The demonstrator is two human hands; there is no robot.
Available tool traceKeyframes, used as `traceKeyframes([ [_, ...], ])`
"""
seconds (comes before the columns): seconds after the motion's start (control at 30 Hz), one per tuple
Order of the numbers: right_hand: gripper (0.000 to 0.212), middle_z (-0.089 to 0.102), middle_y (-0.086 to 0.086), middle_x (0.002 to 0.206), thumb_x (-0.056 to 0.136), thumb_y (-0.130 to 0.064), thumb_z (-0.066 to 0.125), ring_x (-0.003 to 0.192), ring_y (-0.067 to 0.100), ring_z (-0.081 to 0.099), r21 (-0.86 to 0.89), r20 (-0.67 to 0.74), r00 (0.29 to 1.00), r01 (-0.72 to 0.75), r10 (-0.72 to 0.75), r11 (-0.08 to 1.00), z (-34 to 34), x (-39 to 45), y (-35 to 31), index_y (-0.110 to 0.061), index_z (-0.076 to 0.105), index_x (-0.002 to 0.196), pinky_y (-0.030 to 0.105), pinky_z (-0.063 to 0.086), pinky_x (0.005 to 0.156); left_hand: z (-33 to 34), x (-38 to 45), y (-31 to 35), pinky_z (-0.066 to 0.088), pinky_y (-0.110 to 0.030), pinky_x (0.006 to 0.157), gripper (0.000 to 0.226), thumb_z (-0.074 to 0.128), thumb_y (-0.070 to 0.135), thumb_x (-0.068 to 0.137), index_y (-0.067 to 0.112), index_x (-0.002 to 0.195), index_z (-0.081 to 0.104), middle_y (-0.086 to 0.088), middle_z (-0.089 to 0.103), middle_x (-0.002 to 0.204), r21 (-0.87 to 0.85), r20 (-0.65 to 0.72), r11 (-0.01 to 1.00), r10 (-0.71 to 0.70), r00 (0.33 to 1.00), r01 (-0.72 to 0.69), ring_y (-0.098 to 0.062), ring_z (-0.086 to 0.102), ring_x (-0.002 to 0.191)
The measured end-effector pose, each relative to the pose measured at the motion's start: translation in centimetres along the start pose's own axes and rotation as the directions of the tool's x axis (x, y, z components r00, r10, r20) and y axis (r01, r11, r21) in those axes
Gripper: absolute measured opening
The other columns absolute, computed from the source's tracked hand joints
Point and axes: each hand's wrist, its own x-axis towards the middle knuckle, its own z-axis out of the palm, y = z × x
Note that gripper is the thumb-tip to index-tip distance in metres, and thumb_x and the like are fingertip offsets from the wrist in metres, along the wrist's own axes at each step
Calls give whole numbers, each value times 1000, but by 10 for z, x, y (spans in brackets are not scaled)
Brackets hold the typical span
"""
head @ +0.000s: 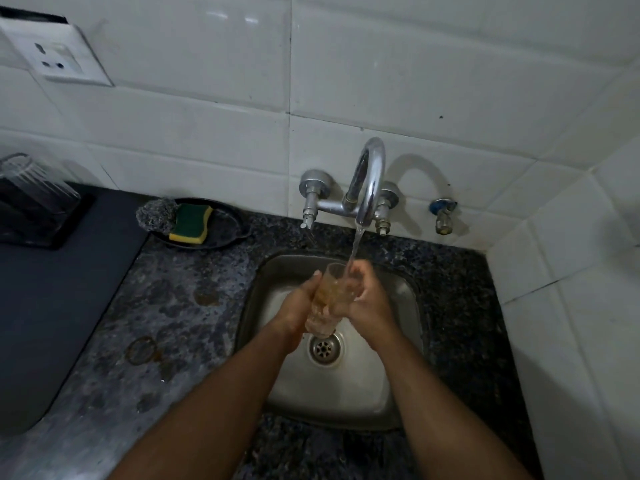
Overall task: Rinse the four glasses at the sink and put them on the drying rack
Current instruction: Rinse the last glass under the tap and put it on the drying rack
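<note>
Over the steel sink (388,375) I hold a clear glass (327,299) between both hands, its mouth tilted up toward the tap. My left hand (298,306) grips its left side and my right hand (367,299) wraps its right side near the rim. Water runs from the chrome tap (369,188) onto the rim and my right fingers. At the far left a clear ribbed glass (33,185) stands upside down on the black drying rack (52,230).
A black dish (225,226) behind the sink holds a steel scourer (156,214) and a green-and-yellow sponge (191,223). A dark mat (52,306) covers the counter at left. A small valve (443,216) sticks out of the tiled wall at right. The granite counter (173,323) is wet.
</note>
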Motion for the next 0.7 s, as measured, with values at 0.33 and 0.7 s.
traceKeyframes([
  [0.33,28,74,12,92,87,-26,53,93,33,67,676,-9,916,-290,401,678,29,12,14,-12,76,91,46,52,87,0,-16,4,64,-36,68,44,45,57,106,27,126,71,-7,79,109,212,89,968,114,989,-131,-22,77,85],
  [0.7,38,72,17,84,87,-40,59,79,31,69,774,247,797,-504,551,382,48,13,16,-8,72,101,36,56,70,-15,-7,12,40,-27,50,67,50,70,96,10,102,79,-15,74,78,436,-82,899,11,997,26,-23,63,58],
])
